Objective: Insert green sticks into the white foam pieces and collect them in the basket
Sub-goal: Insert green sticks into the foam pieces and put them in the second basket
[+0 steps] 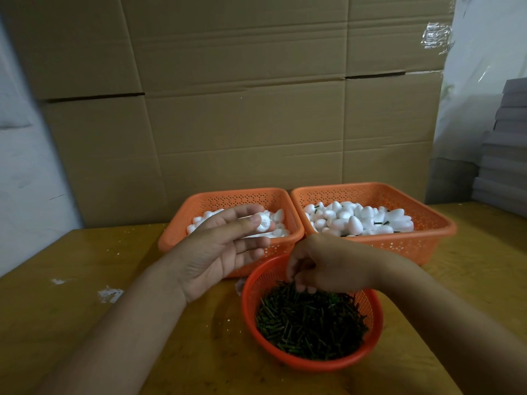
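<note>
Cardboard-backed worktop [85, 323]: foam piece [263, 222] is pinched by left hand [219, 252]; sticks [310, 326] are dug into by right hand [322, 266], grip unclear.

The three baskets, two square ones [399, 243] [199, 206] and a round one [313, 363], are orange plastic full of little holes. The white pieces [356, 220] look like soft, matt foam. The surface [85, 323] is smooth yellow-brown wood. Behind stands dull brown cardboard [242, 109].
</note>
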A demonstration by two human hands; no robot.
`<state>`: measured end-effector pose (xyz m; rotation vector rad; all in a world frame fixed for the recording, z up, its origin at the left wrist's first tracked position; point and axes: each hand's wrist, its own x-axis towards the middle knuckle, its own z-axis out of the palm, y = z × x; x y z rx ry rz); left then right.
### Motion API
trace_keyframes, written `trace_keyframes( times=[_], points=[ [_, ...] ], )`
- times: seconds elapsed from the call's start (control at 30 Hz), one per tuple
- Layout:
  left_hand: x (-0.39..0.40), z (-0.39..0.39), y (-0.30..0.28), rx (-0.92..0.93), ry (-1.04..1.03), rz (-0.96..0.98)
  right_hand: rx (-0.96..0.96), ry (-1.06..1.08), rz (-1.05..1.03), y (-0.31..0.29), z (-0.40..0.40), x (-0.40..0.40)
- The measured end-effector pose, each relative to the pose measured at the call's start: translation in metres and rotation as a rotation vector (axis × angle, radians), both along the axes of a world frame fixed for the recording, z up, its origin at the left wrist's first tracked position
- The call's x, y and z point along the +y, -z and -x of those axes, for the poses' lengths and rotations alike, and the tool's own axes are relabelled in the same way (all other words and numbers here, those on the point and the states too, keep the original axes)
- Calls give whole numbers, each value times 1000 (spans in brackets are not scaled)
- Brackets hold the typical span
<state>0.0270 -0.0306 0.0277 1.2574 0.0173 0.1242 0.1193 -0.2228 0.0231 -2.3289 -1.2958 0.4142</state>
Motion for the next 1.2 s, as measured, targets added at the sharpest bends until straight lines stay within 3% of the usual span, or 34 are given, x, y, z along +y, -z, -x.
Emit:
trace_keyframes(
  times=[0.27, 0.37, 0.67, 1.2],
  points=[
    [1, 2, -1, -5, 16, 12, 433, -94, -407, -15, 6, -6],
    [1, 2, -1, -12, 21, -15, 496, -62, -529, -20, 7, -7],
    [-1, 2, 0, -18, -32, -40, 574, 58, -713, -20, 4, -5],
    [-1, 2, -1, -39, -54, -6, 509, 141, -757, -19, 7, -1]
  ],
)
